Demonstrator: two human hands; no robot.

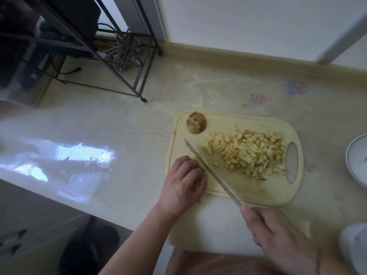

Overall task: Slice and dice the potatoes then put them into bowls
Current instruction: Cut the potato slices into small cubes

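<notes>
The pale table [123,120] fills most of the frame, shiny at the left. On it, in the right half of the frame, lies the yellow cutting board [256,192] with a handle hole at its right end. A heap of diced potato [250,153] covers the middle and right part of the board. At the right edge of the frame I see part of a white bowl [356,157], standing apart from the board.

My right hand [282,237], at the lower right, has its grip closed around the handle of the knife [210,171]; the blade runs up and left across the board. My left hand [184,183] is at the lower left corner of the board, fingers curled down on a potato piece [195,158] just beside the blade; this piece is mostly hidden. At the upper left corner of the board sits a half potato [196,123] with brown skin, well apart from the knife.
</notes>
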